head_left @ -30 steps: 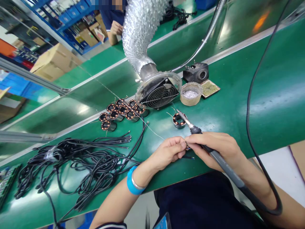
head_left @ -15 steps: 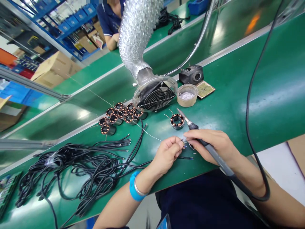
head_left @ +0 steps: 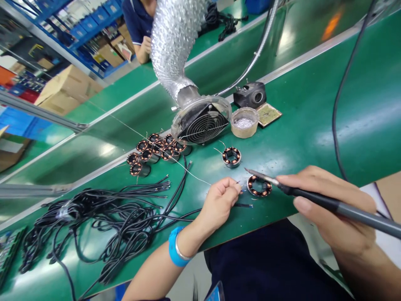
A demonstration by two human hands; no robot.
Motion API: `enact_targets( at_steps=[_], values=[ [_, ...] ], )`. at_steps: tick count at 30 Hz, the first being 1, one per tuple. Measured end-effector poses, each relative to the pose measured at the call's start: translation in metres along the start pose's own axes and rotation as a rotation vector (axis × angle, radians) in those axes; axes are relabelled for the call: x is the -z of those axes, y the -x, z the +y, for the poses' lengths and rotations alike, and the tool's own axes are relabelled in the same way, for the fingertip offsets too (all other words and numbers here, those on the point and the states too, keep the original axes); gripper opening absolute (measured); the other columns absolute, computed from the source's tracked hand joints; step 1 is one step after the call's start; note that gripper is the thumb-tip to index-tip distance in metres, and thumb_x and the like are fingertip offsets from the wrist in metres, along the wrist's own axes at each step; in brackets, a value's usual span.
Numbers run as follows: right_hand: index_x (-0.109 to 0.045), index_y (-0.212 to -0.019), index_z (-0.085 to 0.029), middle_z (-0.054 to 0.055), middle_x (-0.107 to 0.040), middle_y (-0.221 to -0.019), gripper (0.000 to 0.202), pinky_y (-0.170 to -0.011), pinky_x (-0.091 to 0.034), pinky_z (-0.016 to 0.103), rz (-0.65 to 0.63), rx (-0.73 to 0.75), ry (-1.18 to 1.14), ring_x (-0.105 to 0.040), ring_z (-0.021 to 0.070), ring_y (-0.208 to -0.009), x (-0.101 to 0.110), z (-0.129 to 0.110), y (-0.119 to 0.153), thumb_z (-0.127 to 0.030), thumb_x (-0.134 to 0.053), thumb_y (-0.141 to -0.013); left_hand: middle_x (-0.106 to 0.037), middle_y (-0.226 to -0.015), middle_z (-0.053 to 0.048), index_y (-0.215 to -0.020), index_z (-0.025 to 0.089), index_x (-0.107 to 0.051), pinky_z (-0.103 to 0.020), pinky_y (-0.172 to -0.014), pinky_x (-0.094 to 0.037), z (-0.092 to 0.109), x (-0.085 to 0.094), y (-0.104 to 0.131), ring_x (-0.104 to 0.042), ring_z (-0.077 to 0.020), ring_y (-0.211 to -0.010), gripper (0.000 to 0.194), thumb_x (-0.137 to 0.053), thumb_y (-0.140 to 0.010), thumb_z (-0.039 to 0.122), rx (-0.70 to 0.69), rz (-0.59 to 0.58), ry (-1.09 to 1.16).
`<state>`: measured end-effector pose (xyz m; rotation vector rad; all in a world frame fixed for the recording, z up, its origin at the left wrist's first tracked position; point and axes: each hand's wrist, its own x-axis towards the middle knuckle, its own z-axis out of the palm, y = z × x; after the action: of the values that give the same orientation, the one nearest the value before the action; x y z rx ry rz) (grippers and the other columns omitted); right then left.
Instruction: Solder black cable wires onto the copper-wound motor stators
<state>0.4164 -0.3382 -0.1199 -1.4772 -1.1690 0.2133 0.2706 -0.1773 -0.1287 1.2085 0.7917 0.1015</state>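
My right hand [head_left: 332, 209] grips a soldering iron [head_left: 332, 204], its tip pointing left above a copper-wound stator ring [head_left: 259, 186]. My left hand [head_left: 221, 198] is pinched closed just left of that ring, around thin wire ends too small to tell apart. A thin solder wire [head_left: 191, 172] runs from these fingers up to the left. Behind the ring lies a second stator [head_left: 231, 157] with two wire leads sticking out. A black cable end [head_left: 244, 205] shows beside my left hand.
Several stators [head_left: 147, 156] stand together at the left, behind tangled black cables [head_left: 125, 225]. A fume extractor [head_left: 203, 123] hangs mid-bench, near a solder tub [head_left: 244, 129], sponge [head_left: 268, 114] and iron holder [head_left: 249, 95]. Across the bench sits a person [head_left: 139, 25].
My right hand has moved right and nearer with the iron, uncovering the near stator. My left hand has stayed almost in place. The person's hand across the bench has risen slightly.
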Motion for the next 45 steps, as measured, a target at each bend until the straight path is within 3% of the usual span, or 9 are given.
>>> enact_targets(
  at_steps=[3,7,19,29,38,45],
  values=[
    [-0.073,-0.113,-0.027,0.002,-0.063,-0.079,0.026,-0.051,-0.04,0.031,0.059,-0.1,-0.056,-0.054,0.0144,-0.064,0.002,0.003,0.007,-0.018,-0.059,-0.093,-0.035,-0.048,0.01,-0.068,0.019,-0.05,-0.022,-0.048,-0.02,0.001,0.0,-0.001,-0.024,-0.0049,-0.045,0.033,-0.066,-0.078,0.045,0.0,0.002,0.001],
    [-0.072,-0.105,-0.028,0.001,-0.067,-0.089,0.021,-0.061,-0.046,0.031,0.081,-0.137,-0.043,-0.058,0.0157,-0.073,-0.001,0.008,0.011,-0.019,-0.059,-0.092,-0.036,-0.048,0.01,-0.067,0.018,-0.05,-0.022,-0.048,-0.02,0.001,0.0,-0.001,-0.023,-0.0047,-0.045,0.031,-0.065,-0.079,0.043,-0.014,-0.001,-0.01],
    [-0.068,-0.101,-0.021,-0.001,-0.063,-0.077,0.018,-0.049,-0.04,0.025,-0.005,-0.054,0.0,-0.052,0.0097,-0.058,-0.005,-0.002,-0.002,-0.014,-0.059,-0.087,-0.035,-0.048,0.01,-0.069,0.019,-0.05,-0.022,-0.046,-0.019,0.001,0.0,0.0,-0.022,-0.0046,-0.045,0.034,-0.067,-0.078,0.047,-0.004,-0.009,-0.027],
    [-0.067,-0.1,-0.017,0.002,-0.064,-0.078,0.021,-0.057,-0.049,0.028,-0.04,0.129,0.139,-0.06,0.0118,-0.065,-0.009,-0.014,0.001,-0.008,-0.055,-0.086,-0.036,-0.05,0.01,-0.067,0.019,-0.049,-0.021,-0.047,-0.021,0.0,0.001,-0.001,-0.023,-0.0047,-0.046,0.035,-0.066,-0.08,0.047,-0.048,-0.031,-0.034],
    [-0.068,-0.103,-0.018,0.003,-0.064,-0.076,0.023,-0.052,-0.047,0.029,-0.033,0.084,0.114,-0.059,0.0125,-0.064,0.001,-0.021,0.001,-0.009,-0.058,-0.085,-0.035,-0.048,0.01,-0.068,0.018,-0.051,-0.021,-0.045,-0.019,0.002,0.0,-0.001,-0.023,-0.0045,-0.045,0.034,-0.066,-0.078,0.046,-0.016,-0.021,-0.035],
    [-0.068,-0.105,-0.019,0.002,-0.064,-0.075,0.026,-0.054,-0.048,0.029,0.024,0.118,0.087,-0.059,0.0129,-0.065,-0.002,-0.018,-0.004,-0.008,-0.06,-0.083,-0.036,-0.049,0.01,-0.068,0.018,-0.05,-0.021,-0.046,-0.018,0.002,0.0,0.0,-0.023,-0.0044,-0.045,0.036,-0.067,-0.078,0.048,-0.001,-0.013,-0.037]
  ],
)
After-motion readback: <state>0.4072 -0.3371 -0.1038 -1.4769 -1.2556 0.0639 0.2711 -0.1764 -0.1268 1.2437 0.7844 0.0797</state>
